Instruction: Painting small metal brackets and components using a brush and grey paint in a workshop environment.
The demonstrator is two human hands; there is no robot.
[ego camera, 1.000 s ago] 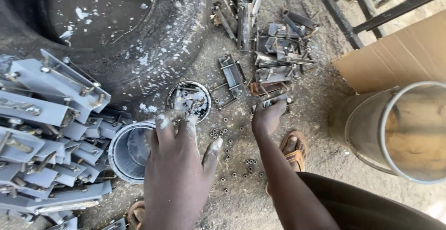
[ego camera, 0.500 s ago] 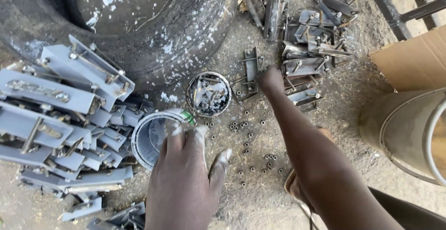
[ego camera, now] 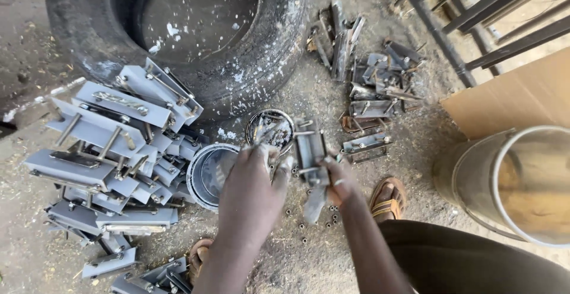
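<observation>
dirt floor point(ego camera: 415, 169), tyre point(ego camera: 178, 33) at 12, grey brackets point(ego camera: 113, 151) piled at 9, cans point(ego camera: 214, 175) centre, drum point(ego camera: 510, 181) at 3

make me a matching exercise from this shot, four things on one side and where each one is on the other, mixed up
Things:
1. tyre
2. metal bracket
3. stack of grey metal plates
4. steel drum

Places:
A. held in the right hand, next to the left hand
B. lying flat at the top of the view
C. at the right edge, below the cardboard
D. piled on the ground at the left

Pairs: 1-B, 2-A, 3-D, 4-C
</observation>
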